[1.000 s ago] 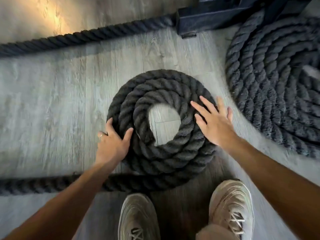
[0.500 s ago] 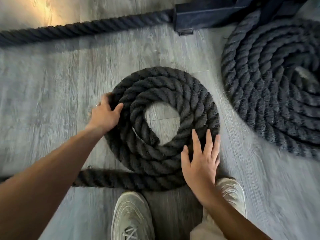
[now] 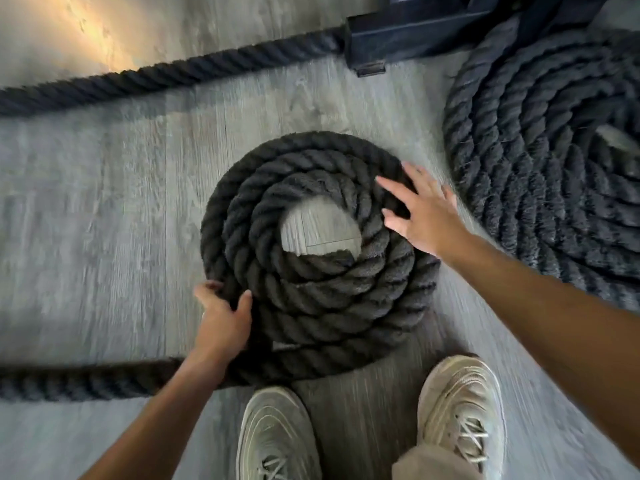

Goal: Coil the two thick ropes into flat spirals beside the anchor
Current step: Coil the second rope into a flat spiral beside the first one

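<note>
A thick black rope lies in a flat spiral (image 3: 311, 306) on the floor in front of my feet, with a bare gap at its centre. Its loose tail (image 3: 86, 379) runs off to the left. My left hand (image 3: 223, 327) grips the spiral's outer turn at the lower left. Spread flat, my right hand (image 3: 422, 213) presses on the coil's upper right turns. A second, larger coil (image 3: 554, 168) lies at the right. The black metal anchor (image 3: 415, 32) stands at the top.
Another stretch of rope (image 3: 166, 77) runs from the anchor away to the left. My two beige shoes (image 3: 277, 434) stand just below the small coil. The floor (image 3: 104, 220) is grey wood plank.
My left hand has slid from the coil's upper left down to its lower left. My right hand has gone from the lower right edge up to the upper right.
</note>
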`<state>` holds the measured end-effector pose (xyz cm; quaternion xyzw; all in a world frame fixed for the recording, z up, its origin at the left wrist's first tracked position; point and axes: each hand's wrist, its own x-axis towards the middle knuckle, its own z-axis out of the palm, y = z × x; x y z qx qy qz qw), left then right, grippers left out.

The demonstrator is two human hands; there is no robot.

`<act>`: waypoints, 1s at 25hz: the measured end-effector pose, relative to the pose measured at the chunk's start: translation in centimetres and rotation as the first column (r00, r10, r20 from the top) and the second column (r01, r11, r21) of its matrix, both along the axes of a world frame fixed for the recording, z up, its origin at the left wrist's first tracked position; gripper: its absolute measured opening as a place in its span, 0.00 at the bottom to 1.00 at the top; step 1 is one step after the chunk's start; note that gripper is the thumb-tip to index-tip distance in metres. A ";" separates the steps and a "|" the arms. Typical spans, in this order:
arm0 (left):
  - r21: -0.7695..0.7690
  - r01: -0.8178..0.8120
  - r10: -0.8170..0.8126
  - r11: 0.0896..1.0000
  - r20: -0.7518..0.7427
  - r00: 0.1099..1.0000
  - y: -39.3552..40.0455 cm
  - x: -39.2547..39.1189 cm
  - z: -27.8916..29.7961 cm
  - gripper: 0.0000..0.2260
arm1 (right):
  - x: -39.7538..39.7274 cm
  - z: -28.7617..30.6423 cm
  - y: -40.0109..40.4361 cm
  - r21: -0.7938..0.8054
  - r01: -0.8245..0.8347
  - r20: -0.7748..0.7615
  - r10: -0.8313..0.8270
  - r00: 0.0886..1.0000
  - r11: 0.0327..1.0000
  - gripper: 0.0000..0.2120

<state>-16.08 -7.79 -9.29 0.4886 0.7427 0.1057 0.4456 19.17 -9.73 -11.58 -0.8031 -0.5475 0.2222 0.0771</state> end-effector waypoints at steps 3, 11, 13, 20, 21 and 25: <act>0.015 0.016 -0.016 1.000 -0.041 0.999 0.4 -0.1 0.6 0.19 | -3.2 -0.1 -1.9 0.041 0.317 -0.056 -0.315 0.948 0.947 0.29; 0.075 0.018 -0.021 0.997 0.041 0.999 11.7 -0.4 1.2 0.23 | -13.4 0.7 -13.3 -0.096 0.765 -0.430 -0.720 0.545 0.637 0.36; 0.078 0.040 -0.042 0.996 0.023 0.999 12.0 -0.6 0.4 0.18 | -12.6 0.9 -13.0 -0.146 0.738 -0.398 -0.722 0.566 0.659 0.34; -0.100 -0.145 0.159 0.984 0.150 0.976 3.8 -2.4 1.5 0.13 | -2.2 1.1 -4.5 -0.084 0.618 -0.392 -0.596 0.700 0.782 0.30; -0.156 -0.151 0.178 0.976 0.175 0.968 2.1 -2.3 1.9 0.09 | -1.1 1.1 -3.1 -0.046 0.596 -0.396 -0.563 0.726 0.802 0.29; -0.268 -0.166 0.218 0.949 0.177 0.960 1.6 -3.1 1.7 0.17 | -1.9 0.1 -1.5 0.007 0.621 -0.374 -0.573 0.729 0.784 0.27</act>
